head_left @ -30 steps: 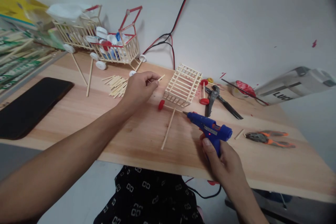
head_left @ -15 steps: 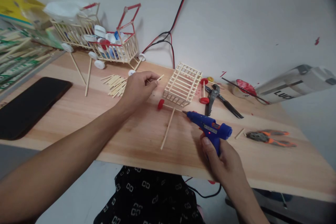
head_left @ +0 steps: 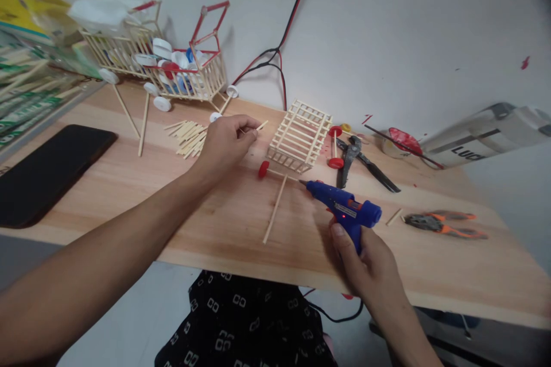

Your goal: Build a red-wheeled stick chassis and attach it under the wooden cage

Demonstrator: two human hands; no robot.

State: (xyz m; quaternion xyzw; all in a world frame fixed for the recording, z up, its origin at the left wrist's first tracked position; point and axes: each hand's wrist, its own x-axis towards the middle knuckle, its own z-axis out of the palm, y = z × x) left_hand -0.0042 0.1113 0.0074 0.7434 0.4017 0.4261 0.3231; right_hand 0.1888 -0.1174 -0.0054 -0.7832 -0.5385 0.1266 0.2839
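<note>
My right hand (head_left: 365, 258) grips a blue hot glue gun (head_left: 342, 203), its nozzle pointing left over the wooden table. Between the fingertips of my left hand (head_left: 235, 140) is a short wooden stick (head_left: 262, 125). Just right of that hand stands a small slatted basket (head_left: 299, 136) made of sticks. In front of the basket lies a stick axle with a red wheel (head_left: 263, 170) at its left end; the nozzle hides or meets its right end. A longer stick (head_left: 275, 209) runs from this axle toward me. Another axle with two red wheels (head_left: 335, 148) rests right of the basket.
Several cut sticks (head_left: 187, 139) lie in a pile left of my left hand. Finished stick carts (head_left: 185, 74) stand behind, one full of bottle caps. A phone (head_left: 51, 175) is at left. Black-handled pliers (head_left: 353, 155), orange-handled pliers (head_left: 430, 222) and a red paint cup (head_left: 402, 143) are at right.
Almost nothing differs. Both hands keep their places with the stick and the glue gun; the view has shifted very slightly.
</note>
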